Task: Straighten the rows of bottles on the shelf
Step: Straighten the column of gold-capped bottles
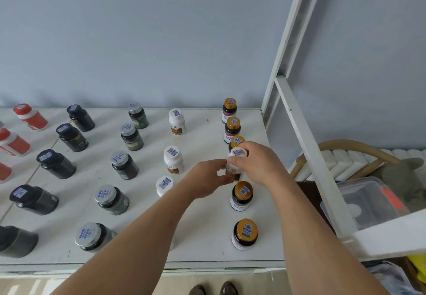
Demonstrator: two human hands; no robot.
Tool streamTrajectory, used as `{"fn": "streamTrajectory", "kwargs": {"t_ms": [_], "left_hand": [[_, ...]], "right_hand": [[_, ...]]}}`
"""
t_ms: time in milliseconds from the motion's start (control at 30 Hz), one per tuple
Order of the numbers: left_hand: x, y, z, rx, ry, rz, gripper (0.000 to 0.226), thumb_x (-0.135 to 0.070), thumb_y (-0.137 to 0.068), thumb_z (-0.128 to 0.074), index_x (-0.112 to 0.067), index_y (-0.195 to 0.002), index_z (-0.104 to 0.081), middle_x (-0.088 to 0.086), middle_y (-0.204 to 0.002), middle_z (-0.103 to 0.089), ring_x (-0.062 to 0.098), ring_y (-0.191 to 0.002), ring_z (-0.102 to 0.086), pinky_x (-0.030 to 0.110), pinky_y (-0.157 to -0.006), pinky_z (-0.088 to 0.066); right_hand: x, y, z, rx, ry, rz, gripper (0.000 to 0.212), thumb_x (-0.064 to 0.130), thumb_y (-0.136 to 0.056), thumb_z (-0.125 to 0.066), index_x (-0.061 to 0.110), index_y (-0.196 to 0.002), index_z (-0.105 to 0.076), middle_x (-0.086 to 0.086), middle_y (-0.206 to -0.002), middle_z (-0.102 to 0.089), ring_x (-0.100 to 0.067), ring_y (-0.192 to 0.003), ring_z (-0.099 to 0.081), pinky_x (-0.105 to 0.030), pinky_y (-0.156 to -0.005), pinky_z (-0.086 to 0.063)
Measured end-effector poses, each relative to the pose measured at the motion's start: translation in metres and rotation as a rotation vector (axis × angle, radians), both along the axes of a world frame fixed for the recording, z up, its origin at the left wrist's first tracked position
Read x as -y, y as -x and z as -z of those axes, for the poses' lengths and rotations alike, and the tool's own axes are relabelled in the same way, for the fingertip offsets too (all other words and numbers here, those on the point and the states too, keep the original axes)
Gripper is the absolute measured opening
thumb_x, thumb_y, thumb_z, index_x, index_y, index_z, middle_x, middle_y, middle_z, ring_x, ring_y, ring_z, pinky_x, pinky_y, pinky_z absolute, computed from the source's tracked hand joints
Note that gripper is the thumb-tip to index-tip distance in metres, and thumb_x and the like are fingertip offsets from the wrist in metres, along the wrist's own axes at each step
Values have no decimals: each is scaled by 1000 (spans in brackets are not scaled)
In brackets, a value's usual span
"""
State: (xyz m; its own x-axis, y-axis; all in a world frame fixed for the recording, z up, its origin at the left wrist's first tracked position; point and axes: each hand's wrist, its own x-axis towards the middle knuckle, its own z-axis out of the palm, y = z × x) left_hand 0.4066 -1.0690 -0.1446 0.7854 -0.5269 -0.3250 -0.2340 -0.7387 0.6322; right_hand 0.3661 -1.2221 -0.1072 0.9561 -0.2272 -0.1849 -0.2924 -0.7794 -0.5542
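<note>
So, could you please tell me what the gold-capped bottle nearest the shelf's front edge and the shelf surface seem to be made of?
The gold-capped bottle looks like dark, glossy plastic or glass, which I cannot tell apart; its cap has a metallic gold sheen and a sticker on top. The shelf looks like white-painted board with a matte finish, marked by scuffs and dark specks.
</note>
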Motion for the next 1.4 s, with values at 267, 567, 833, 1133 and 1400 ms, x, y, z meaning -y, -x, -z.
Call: {"fn": "streamTrajectory", "kwargs": {"t_ms": [267, 567, 833, 1133, 1400], "left_hand": [[-1, -13, -9, -146, 86, -12, 39, -42, -88, -65, -33, -126, -59, -9, -118, -66, 9, -102, -59, 24, -89, -46], [0, -18, -25, -185, 122, 18, 41, -36, -90, -63, -26, -129, -58, -6, -122, -65, 8, -101, -57, 21, -88, -41], [2, -19, -27, -160, 140, -20, 41, -35, -89, -64, -25, -128, -59, -3, -123, -64, 13, -107, -59, 27, -95, -45], [-15, -39, -42, 546, -402, 194, 46, -42, -94, -52, -22, -135, -48, -1, -130, -58, 21, -116, -55, 36, -92, -49], [-58, -76, -36, 701, -369, 119, 34, -43, -96, -46, -23, -120, -57, -6, -118, -64, 22, -104, -60, 34, -81, -48]], "right_hand": [[-3, -7, -12, 54, -73, 114, 39, 56, -86, -60, 20, -100, -63, 5, -90, -62, -13, -81, -58, -20, -53, -33], [2, -9, -18, 52, -167, 135, 41, 54, -85, -63, 17, -104, -66, 2, -97, -68, -13, -84, -63, -23, -62, -45], [6, -15, -19, 47, -230, 109, 36, 46, -84, -68, 20, -108, -66, 5, -98, -66, -12, -85, -63, -25, -71, -48], [-5, -34, -16, 75, -266, 27, 36, 42, -86, -68, 20, -114, -62, 2, -113, -66, -13, -93, -60, -20, -63, -46], [-42, -68, -7, 76, -343, 22, 38, 36, -87, -69, 18, -120, -62, 7, -108, -63, -15, -105, -62, -25, -78, -45]]}}
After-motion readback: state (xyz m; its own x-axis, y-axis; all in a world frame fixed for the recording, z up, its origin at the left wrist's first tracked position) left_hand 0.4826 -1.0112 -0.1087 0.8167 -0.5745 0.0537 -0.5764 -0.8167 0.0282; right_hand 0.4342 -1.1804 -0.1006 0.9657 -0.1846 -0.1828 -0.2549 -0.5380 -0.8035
